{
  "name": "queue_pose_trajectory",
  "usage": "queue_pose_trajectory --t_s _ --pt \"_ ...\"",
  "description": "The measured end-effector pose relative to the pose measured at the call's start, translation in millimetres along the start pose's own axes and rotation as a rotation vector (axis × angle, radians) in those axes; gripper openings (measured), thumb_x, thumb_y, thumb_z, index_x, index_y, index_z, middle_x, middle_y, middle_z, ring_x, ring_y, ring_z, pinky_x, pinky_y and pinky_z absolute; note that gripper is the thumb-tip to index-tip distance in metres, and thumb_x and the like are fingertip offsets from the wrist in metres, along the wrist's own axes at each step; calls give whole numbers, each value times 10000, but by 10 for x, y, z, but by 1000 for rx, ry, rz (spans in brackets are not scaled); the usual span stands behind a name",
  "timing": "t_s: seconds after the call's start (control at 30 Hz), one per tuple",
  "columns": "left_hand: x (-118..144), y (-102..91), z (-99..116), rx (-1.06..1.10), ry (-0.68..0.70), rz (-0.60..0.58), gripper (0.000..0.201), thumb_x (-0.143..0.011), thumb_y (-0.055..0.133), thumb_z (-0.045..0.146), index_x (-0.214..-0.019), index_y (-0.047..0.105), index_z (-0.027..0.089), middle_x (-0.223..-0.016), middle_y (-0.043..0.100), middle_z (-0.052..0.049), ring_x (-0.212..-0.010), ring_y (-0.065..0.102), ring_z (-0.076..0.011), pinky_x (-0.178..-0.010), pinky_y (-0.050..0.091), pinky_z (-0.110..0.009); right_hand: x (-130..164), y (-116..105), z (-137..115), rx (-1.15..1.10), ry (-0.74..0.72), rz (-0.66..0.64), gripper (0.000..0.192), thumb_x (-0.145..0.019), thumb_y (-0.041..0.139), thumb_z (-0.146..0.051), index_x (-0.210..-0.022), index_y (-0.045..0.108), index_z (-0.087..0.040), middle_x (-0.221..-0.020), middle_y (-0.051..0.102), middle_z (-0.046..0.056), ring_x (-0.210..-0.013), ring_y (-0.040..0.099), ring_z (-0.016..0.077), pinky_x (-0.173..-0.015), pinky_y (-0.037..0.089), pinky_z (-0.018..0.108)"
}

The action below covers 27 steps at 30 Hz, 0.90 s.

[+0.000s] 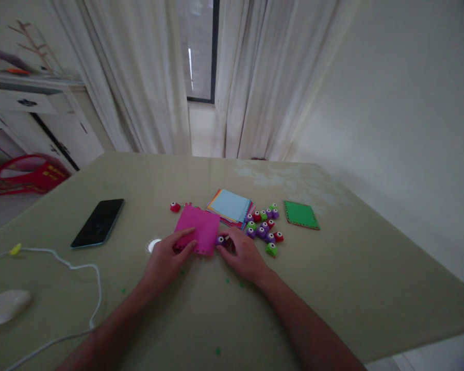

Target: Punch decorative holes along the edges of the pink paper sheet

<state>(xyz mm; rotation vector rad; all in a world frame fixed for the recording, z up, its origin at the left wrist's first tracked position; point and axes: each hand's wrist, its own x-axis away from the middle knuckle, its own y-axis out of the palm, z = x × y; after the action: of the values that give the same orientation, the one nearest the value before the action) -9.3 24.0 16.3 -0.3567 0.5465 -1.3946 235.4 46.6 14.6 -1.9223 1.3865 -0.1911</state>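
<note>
My left hand (169, 257) grips the left side of a square pink sheet (201, 226), its thumb and fingers lying over the surface. Small marks run along the sheet's lower edge. At its lower right edge, my right hand (242, 252) pinches a small purple piece with a big round eye (220, 240). Whether that piece touches the sheet I cannot tell. Just right of this hand lies a cluster of similar eyed pieces (262, 230) in purple, red and green. A single red eyed piece (175, 206) sits beyond the sheet's upper left corner.
Behind the pink sheet is a stack of coloured sheets (230, 204), light blue on top. A green square (301, 214) with a marked edge lies to the right. On the left are a phone (98, 223), a white cable (99, 286) and a mouse (7, 307). Green specks dot the tabletop (201, 319).
</note>
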Motion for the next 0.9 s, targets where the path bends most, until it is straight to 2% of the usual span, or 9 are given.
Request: queue_pose_trajectory --t_s 0.23,0.5,0.67,0.83,0.9 --pt "-8 5 -28 -10 -22 -4 646 -852 659 637 -1282 800 176 -951 840 -86 -723 732 -263 -679 569 -354 -1 -4 -3 -2 5 3 245 -932 719 -150 -1174 693 -182 -1071 728 77 -881 683 209 -838 535 340" --pt "-5 16 -70 23 -22 -11 653 -864 679 653 -1305 788 184 -1021 835 -95 -758 737 -265 -673 570 -344 -2 -11 -11 1 3 0 241 -929 717 -151 -1165 686 -191 -1081 726 78 -900 687 216 -855 541 352" --pt "-3 7 -79 23 -30 -16 671 -867 686 659 -1319 781 173 -920 825 -74 -695 714 -244 -645 552 -326 2 -7 -2 -11 0 3 249 -939 720 -160 -1183 683 -184 -1075 724 81 -898 686 216 -863 541 353" --pt "2 1 -44 19 -24 -14 668 -866 675 657 -1309 787 170 -930 828 -84 -683 712 -247 -641 557 -338 2 -3 0 -49 11 19 223 -940 718 -169 -1161 687 -188 -1072 726 76 -858 685 200 -831 551 340" --pt "7 4 -29 21 -15 0 645 -861 679 644 -1293 795 179 -987 836 -97 -735 740 -263 -678 578 -353 -1 -5 -6 -76 23 36 237 -930 717 -164 -1164 688 -189 -1067 730 73 -829 686 189 -802 557 328"
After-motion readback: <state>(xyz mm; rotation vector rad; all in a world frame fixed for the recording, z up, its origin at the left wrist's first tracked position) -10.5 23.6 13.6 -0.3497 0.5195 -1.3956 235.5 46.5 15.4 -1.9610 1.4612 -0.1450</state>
